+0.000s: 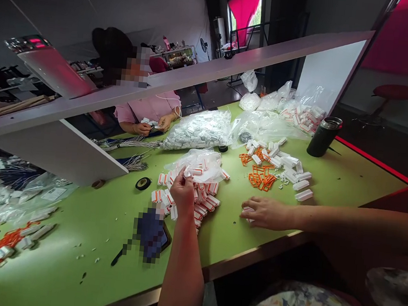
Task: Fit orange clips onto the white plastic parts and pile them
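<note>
My left hand [183, 189] pinches the near edge of a clear plastic bag [208, 165], which has white parts with orange stripes in it. Beneath and around the bag lies a loose pile of the same white plastic parts [208, 204]. Farther right, my right hand [265, 213] rests low over the green table [216, 250], its fingers curled over a small white part [247, 214] that is mostly covered. Beyond that hand are orange frames [262, 178] and more white plastic pieces [292, 167].
A dark phone [154, 235] lies left of my left forearm, with black tape [143, 183] behind it. A black bottle [324, 136] stands at the right. Across the table, under a raised shelf [182, 81], a person [147, 106] handles small parts beside a full bag [201, 128].
</note>
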Demonstrator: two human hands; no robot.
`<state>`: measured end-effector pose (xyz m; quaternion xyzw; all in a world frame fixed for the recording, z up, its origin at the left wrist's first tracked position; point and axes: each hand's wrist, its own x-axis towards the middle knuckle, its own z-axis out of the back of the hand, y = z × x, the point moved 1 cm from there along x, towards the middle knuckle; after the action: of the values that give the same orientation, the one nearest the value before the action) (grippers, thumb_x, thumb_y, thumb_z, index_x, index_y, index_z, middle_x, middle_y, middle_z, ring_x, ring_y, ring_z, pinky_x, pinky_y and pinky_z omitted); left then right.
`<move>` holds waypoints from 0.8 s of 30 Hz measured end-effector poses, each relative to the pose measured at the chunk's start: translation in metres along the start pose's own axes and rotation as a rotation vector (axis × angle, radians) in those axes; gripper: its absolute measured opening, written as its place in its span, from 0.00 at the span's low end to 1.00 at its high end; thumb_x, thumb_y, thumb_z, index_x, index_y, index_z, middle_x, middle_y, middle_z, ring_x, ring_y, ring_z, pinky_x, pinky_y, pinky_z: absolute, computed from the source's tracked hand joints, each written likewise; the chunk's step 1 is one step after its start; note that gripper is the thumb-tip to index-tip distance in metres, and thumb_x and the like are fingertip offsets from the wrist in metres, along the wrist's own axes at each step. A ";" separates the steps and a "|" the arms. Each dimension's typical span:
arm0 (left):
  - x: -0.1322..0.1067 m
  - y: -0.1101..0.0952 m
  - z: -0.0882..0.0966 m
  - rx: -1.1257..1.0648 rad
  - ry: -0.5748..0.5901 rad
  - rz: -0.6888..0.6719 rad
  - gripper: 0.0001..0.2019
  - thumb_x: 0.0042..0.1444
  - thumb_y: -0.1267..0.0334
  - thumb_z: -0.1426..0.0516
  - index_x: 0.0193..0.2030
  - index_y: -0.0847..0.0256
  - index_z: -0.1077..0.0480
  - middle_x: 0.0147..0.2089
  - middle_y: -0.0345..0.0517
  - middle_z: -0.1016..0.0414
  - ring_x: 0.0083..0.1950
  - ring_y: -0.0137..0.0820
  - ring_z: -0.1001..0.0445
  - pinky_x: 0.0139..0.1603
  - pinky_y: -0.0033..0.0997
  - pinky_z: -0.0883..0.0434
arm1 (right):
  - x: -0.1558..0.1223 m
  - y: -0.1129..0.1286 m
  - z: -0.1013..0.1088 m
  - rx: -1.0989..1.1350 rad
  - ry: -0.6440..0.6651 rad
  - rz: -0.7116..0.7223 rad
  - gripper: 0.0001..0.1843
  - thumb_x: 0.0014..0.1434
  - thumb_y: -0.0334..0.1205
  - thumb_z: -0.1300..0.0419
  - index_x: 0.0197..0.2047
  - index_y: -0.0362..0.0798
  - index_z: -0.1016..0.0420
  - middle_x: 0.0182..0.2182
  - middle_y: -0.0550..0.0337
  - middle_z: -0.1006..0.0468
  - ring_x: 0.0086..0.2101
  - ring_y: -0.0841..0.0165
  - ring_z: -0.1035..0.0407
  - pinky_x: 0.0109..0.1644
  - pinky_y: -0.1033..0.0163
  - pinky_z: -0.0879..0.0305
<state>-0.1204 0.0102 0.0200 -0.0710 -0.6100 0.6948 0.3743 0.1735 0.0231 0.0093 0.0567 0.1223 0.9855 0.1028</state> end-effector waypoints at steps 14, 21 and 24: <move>-0.004 -0.010 0.004 0.018 0.023 -0.004 0.21 0.58 0.61 0.45 0.56 0.62 0.25 0.46 0.51 0.18 0.45 0.37 0.21 0.49 0.36 0.26 | 0.143 -0.011 0.087 1.598 -0.175 -0.784 0.19 0.67 0.48 0.43 0.51 0.41 0.30 0.36 0.53 0.24 0.27 0.75 0.29 0.31 0.69 0.24; -0.001 -0.013 0.006 0.008 -0.009 -0.040 0.18 0.58 0.60 0.45 0.52 0.62 0.23 0.49 0.53 0.19 0.49 0.37 0.21 0.52 0.35 0.27 | 0.163 -0.019 0.106 1.520 -0.339 -0.624 0.18 0.69 0.50 0.48 0.48 0.41 0.32 0.50 0.44 0.28 0.37 0.71 0.25 0.35 0.68 0.24; 0.001 -0.010 0.007 0.031 -0.022 -0.028 0.17 0.58 0.59 0.45 0.51 0.62 0.23 0.46 0.52 0.18 0.45 0.37 0.21 0.49 0.35 0.26 | 0.137 -0.033 0.090 1.019 -0.386 -0.506 0.16 0.68 0.44 0.48 0.36 0.41 0.29 0.36 0.52 0.23 0.28 0.73 0.29 0.27 0.71 0.31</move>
<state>-0.1206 0.0054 0.0310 -0.0490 -0.6043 0.6996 0.3781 0.0588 0.1046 0.0991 0.2461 0.5682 0.7196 0.3143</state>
